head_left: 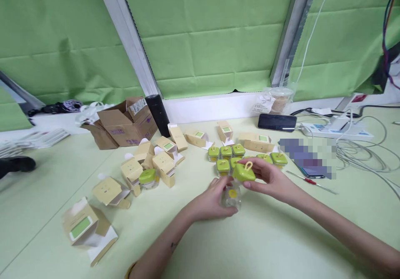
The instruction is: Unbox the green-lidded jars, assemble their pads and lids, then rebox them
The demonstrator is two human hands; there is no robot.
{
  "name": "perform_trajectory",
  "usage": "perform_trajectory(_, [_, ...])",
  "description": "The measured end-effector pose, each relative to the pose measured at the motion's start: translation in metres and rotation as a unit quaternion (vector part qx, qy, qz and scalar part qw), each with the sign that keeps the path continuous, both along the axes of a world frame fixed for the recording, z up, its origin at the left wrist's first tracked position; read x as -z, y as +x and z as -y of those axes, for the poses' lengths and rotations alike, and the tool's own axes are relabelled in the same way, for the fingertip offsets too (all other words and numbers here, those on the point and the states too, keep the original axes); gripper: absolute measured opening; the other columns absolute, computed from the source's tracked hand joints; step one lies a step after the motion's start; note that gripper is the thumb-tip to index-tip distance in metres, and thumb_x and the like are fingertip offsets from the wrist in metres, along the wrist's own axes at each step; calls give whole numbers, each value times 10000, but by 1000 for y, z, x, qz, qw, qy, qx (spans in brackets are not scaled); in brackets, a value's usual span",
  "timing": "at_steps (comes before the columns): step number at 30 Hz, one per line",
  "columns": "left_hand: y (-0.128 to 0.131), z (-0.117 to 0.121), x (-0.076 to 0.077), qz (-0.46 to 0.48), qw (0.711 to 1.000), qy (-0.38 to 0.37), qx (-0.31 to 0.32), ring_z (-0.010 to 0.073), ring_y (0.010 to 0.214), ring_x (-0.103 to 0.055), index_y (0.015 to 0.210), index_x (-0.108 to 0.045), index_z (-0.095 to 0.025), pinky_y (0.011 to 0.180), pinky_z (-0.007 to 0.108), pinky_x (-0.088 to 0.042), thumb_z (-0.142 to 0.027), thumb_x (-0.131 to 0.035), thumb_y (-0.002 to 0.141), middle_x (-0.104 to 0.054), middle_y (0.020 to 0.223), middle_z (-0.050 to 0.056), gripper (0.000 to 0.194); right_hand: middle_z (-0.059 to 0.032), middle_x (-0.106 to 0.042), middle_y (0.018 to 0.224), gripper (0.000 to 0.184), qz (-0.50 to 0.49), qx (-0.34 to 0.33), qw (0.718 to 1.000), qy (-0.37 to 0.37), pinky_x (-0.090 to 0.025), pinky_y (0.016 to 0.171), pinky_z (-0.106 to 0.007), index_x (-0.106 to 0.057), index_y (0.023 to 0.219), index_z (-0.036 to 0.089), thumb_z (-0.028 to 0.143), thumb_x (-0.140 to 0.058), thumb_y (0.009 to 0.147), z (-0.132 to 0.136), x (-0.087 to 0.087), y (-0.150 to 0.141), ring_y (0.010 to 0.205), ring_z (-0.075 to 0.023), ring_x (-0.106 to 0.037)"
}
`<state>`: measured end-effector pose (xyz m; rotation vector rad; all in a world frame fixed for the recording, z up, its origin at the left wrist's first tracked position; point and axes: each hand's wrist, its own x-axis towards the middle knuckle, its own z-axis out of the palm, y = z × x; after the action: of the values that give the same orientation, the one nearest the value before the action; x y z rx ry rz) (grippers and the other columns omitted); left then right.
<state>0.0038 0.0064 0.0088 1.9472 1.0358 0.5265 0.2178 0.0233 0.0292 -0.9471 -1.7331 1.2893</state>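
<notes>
My left hand (215, 200) is wrapped round a small clear jar (233, 198) with a yellow spot on its side, low over the table. Just above it, my right hand (265, 175) grips a glossy green lid (243, 173) with a pale yellow loop on top. The lid looks apart from the jar and tilted. Behind my hands stand several clear jars with green lids (223, 165), most with yellow loops, partly hidden by my right hand. One more green-lidded jar (148, 178) sits to the left, among opened small cartons (131, 170).
More small cartons (254, 140) lie along the back. A brown cardboard box (125, 123) and a black cylinder (158, 115) stand back left. To the right are a black phone (277, 122), a second phone-like device, a red-handled double-ended tool (311, 181), a power strip (336, 131) and tangled cables (359, 154).
</notes>
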Motion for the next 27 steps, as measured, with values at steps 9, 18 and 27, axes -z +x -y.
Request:
perform_trajectory(9, [19,4,19,78,957,202,-191,256,1085,-544,1028,-372,-211,893,434,-465,-210,-680,709,-484,1160,103,444,-66,-651,1024,395,-37,60,997,-18,-518,874,-384,-553,1023,199,413,-719,736,2,17,-13,976,-222,-634])
perform_trajectory(18, [19,6,25,68,923,356,-126,286,1180,-483,1107,-260,-222,884,480,-482,-155,-598,802,-394,1203,163,460,-76,-597,1165,341,-75,71,994,-31,-485,900,-362,-571,1065,216,409,-663,800,14,18,-25,1095,-231,-563])
perform_trajectory(27, [24,9,29,107,931,320,-136,290,1158,-491,1095,-255,-227,864,463,-493,-162,-608,793,-388,1191,151,469,-100,-608,1199,382,-38,64,997,-15,-517,886,-405,-586,1092,218,441,-662,790,19,23,-28,1031,-245,-611])
